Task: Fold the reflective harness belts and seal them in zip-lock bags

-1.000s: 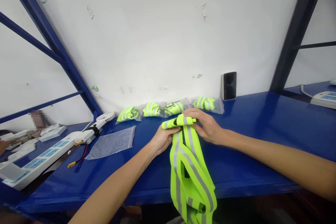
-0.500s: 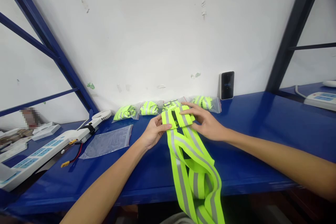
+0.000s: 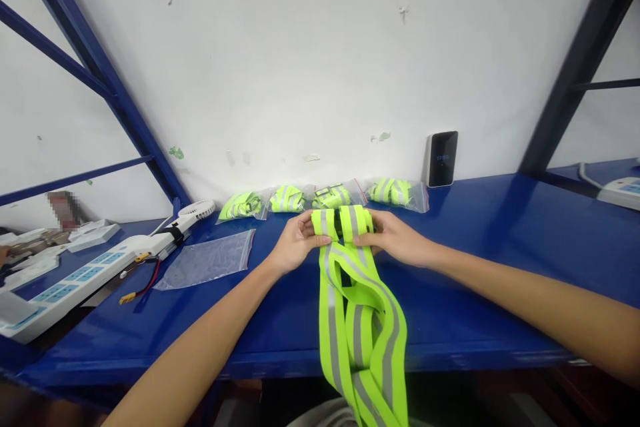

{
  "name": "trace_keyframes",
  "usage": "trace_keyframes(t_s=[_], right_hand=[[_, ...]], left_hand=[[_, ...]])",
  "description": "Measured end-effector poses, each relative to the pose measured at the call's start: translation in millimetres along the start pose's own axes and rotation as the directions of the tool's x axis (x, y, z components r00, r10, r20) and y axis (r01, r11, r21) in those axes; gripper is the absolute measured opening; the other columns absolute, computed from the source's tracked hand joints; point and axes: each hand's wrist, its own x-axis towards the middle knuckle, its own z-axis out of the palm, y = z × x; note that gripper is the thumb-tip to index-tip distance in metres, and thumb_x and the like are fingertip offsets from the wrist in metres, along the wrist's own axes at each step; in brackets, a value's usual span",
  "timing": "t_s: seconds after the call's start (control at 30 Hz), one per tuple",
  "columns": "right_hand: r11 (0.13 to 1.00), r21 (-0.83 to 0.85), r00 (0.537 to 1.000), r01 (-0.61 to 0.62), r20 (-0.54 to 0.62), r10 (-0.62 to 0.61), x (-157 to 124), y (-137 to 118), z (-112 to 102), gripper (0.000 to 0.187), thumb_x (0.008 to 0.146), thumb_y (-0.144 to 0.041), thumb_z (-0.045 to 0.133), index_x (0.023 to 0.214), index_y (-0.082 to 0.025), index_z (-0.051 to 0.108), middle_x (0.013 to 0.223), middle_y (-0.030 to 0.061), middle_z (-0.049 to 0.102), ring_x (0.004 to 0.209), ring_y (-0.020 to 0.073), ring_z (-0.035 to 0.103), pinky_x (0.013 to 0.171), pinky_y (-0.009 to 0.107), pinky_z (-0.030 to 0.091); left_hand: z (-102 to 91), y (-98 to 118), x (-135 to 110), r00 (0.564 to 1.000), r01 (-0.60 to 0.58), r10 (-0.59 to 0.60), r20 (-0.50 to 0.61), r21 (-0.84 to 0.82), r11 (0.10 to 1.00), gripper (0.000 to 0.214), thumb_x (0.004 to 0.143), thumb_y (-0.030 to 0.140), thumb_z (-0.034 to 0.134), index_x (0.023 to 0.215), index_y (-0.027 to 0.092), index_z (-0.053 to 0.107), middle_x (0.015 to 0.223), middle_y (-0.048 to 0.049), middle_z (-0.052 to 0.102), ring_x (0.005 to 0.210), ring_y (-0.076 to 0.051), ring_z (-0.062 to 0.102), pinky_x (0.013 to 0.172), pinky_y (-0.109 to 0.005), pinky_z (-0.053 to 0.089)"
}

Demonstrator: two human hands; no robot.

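Note:
A neon yellow reflective strap vest with grey stripes hangs from the middle of the blue shelf over its front edge. My left hand pinches the left side of its folded top end, thumb on top. My right hand grips the right side of the same fold. Both hands hold the fold just above the shelf surface. An empty clear zip bag lies flat to the left of my left hand.
Several bagged neon vests line the wall behind my hands. A dark phone leans against the wall at the right. White power strips with a red and black cable and a small fan lie left; another strip lies far right.
The fold at the vest's top went from a sideways roll to two side-by-side bands. My right hand slid from on top of it to gripping its right side.

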Motion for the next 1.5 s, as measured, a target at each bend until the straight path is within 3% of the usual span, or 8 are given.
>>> trace_keyframes(t_s=[0.1, 0.27, 0.43, 0.8, 0.97, 1.13, 1.33, 1.5], right_hand=[[0.987, 0.146, 0.997, -0.073, -0.014, 0.076, 1, 8, 4, 0.045, 0.077, -0.024, 0.073, 0.12, -0.025, 0.059, 0.098, 0.0033, 0.071, 0.077, 0.0211, 0.07, 0.055, 0.029, 0.056], [0.897, 0.438, 0.998, -0.052, -0.02, 0.068, 0, 1, 13, 0.046, 0.068, -0.012, 0.075, 0.112, -0.024, 0.065, 0.105, 0.0027, 0.072, 0.093, 0.0208, 0.068, 0.079, 0.031, 0.055], [0.835, 0.546, 0.99, -0.078, -0.053, 0.127, -2, -13, 17, 0.022, 0.078, -0.024, 0.069, 0.099, -0.017, 0.072, 0.095, 0.0064, 0.074, 0.089, 0.0201, 0.067, 0.08, 0.032, 0.053], [0.904, 0.418, 0.956, -0.085, -0.223, 0.193, 1, -8, 10, 0.021, 0.061, -0.019, 0.075, 0.082, -0.018, 0.073, 0.069, 0.0014, 0.068, 0.062, 0.0155, 0.062, 0.06, 0.029, 0.049], [0.984, 0.063, 0.933, 0.164, -0.334, -0.134, 2, 1, 0, 0.018, 0.067, -0.034, 0.076, 0.08, -0.021, 0.076, 0.112, 0.0065, 0.069, 0.101, 0.0265, 0.064, 0.088, 0.04, 0.049], [0.918, -0.294, 0.896, 0.267, -0.274, -0.349, 1, -1, -4, 0.017, 0.075, -0.037, 0.073, 0.084, -0.023, 0.077, 0.122, 0.008, 0.065, 0.123, 0.0316, 0.054, 0.108, 0.05, 0.036], [0.992, 0.013, 0.96, 0.126, -0.255, -0.118, 1, -4, 0, 0.088, 0.069, -0.024, 0.078, 0.146, -0.027, 0.034, 0.126, 0.0096, 0.063, 0.11, 0.0284, 0.064, 0.088, 0.044, 0.056], [0.987, 0.102, 0.975, 0.126, -0.197, -0.104, 5, -1, -1, 0.062, 0.07, -0.024, 0.078, 0.125, -0.022, 0.05, 0.113, 0.007, 0.068, 0.102, 0.024, 0.066, 0.089, 0.04, 0.054]], left_hand=[[-0.7, -2, 1, 0.999, -0.048, 0.048, 0.005, 0.044, 0.998, 0.043, 0.062, 0.019, 0.085, 0.098, 0.016, 0.062, 0.09, -0.0029, 0.069, 0.087, -0.018, 0.066, 0.083, -0.03, 0.051], [1.1, -7, 3, 0.989, -0.139, 0.144, -0.039, 0.116, 0.984, 0.039, 0.067, 0.021, 0.081, 0.102, 0.018, 0.063, 0.094, -0.0034, 0.067, 0.091, -0.018, 0.063, 0.081, -0.028, 0.049], [5.2, -3, 4, 0.97, -0.225, 0.235, -0.065, 0.133, 0.965, 0.026, 0.066, 0.012, 0.076, 0.09, 0.017, 0.069, 0.105, -0.0076, 0.068, 0.105, -0.023, 0.061, 0.092, -0.033, 0.046], [18.1, 9, -4, 0.999, -0.015, 0.011, -0.033, -0.117, 0.993, 0.026, 0.074, 0.028, 0.067, 0.096, 0.017, 0.075, 0.144, -0.0104, 0.047, 0.129, -0.035, 0.046, 0.088, -0.036, 0.05], [29.6, 8, -5, 0.985, 0.132, -0.16, -0.068, -0.312, 0.941, 0.08, 0.075, 0.025, 0.076, 0.144, 0.032, 0.038, 0.122, -0.0078, 0.065, 0.1, -0.021, 0.068, 0.086, -0.034, 0.054], [26.5, 9, -7, 0.951, 0.31, -0.298, 0.086, -0.259, 0.915, 0.057, 0.078, 0.034, 0.075, 0.127, 0.017, 0.052, 0.111, -0.0141, 0.07, 0.079, -0.021, 0.072, 0.061, -0.028, 0.059], [20.2, 3, -5, 0.985, 0.169, -0.162, 0.05, -0.201, 0.965, 0.058, 0.077, 0.031, 0.077, 0.128, 0.02, 0.05, 0.106, -0.0102, 0.072, 0.086, -0.021, 0.072, 0.07, -0.028, 0.058], [19.9, -3, -5, 0.998, 0.062, -0.063, -0.008, -0.106, 0.992, 0.067, 0.077, 0.034, 0.076, 0.134, 0.02, 0.045, 0.114, -0.0123, 0.069, 0.097, -0.026, 0.07, 0.084, -0.037, 0.056]])
